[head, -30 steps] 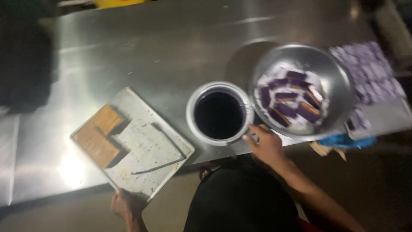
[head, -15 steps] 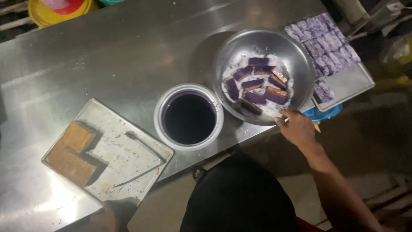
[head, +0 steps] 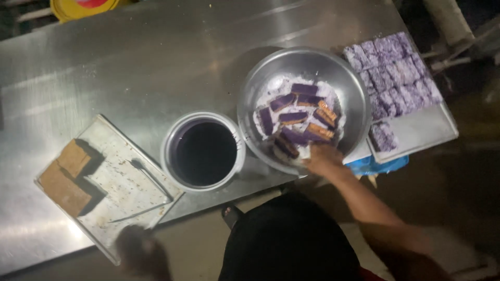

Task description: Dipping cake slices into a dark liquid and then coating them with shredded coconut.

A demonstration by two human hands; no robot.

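The left hand (head: 139, 251) was a dark blur beside the tray (head: 112, 171); the yellow container (head: 83, 7) was cropped.

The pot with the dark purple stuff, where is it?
In the head view, the pot of dark liquid stands on the steel table, near its front edge, between the tray of brown slabs on the left and the metal bowl on the right.

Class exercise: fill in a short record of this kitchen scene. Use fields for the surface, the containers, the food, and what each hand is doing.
Surface: steel table
Bowl: metal bowl, holds purple pieces in white powder
Pot: round pot of dark liquid, left of the bowl
Left tray: tray with two brown slabs and a thin tool
Right tray: tray with coated purple squares
Right hand: right hand at the bowl's near rim
Left hand: left hand blurred, at the left tray's near edge
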